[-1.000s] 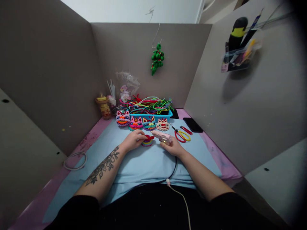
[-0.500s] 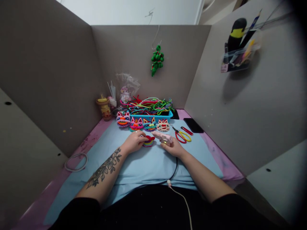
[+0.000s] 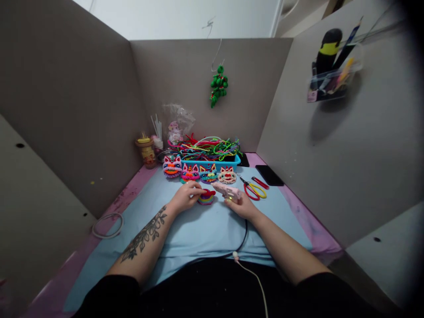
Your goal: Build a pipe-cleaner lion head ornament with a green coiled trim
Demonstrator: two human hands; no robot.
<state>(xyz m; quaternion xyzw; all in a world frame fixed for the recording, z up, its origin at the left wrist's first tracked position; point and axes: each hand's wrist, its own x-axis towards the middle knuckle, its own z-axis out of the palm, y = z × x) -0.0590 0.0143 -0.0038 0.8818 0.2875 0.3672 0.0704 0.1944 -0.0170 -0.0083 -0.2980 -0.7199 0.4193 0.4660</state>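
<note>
In front of the blue tray (image 3: pixel 232 165), on the wearer's side, sits the rainbow-striped piece (image 3: pixel 206 198); the left hand (image 3: pixel 185 197) touches its red top, whether pinching I cannot tell. The right hand (image 3: pixel 244 206) grips a pink glue gun (image 3: pixel 228 191). Left of the tray, the cup (image 3: pixel 148 155) bears print too small to read

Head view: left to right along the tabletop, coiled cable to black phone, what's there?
Coiled cable → yellow-topped cup → left hand → rainbow piece → pink gun-shaped tool → red-and-yellow-handled tool → black phone.
</note>
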